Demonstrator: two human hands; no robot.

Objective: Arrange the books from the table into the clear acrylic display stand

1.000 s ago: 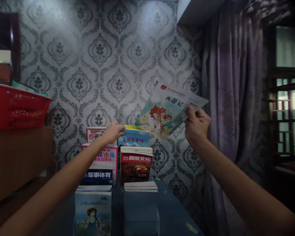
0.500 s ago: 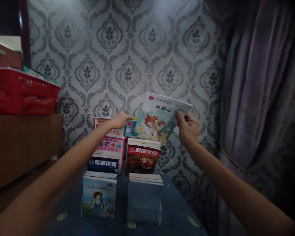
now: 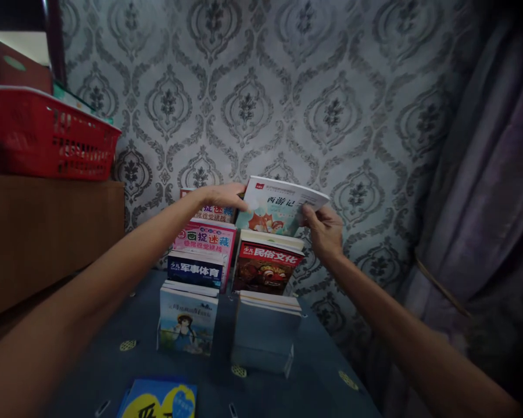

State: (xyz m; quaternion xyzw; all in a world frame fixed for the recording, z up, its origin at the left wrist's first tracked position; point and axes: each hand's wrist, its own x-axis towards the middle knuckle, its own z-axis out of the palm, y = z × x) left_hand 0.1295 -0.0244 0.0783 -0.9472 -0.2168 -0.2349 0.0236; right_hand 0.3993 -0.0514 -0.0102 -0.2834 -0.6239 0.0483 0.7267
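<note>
A thin picture book (image 3: 268, 203) with a pale cover, Chinese title and cartoon figures is held behind the back right row of books. My right hand (image 3: 325, 229) pinches its right edge, thumb on the front cover. At its left edge is my left hand (image 3: 226, 195), thumb in front and the other fingers partly hidden behind. Just below the held book stands a red-topped book (image 3: 268, 268). To the left, beneath my left wrist, are a pink-bordered book (image 3: 207, 241) and a dark blue book (image 3: 196, 270).
In front, a book with a girl on its cover (image 3: 187, 325) and a plain grey-blue book stack (image 3: 265, 331) stand in clear holders on the dark tablecloth (image 3: 314, 371). A blue and yellow book (image 3: 161, 400) lies nearest me. A red basket (image 3: 82, 136) sits on a wooden cabinet (image 3: 52, 232).
The picture book has come down behind the red-topped book, its lower part now hidden. My left hand has moved right to the book's left edge. The view has tilted down, revealing the blue and yellow book.
</note>
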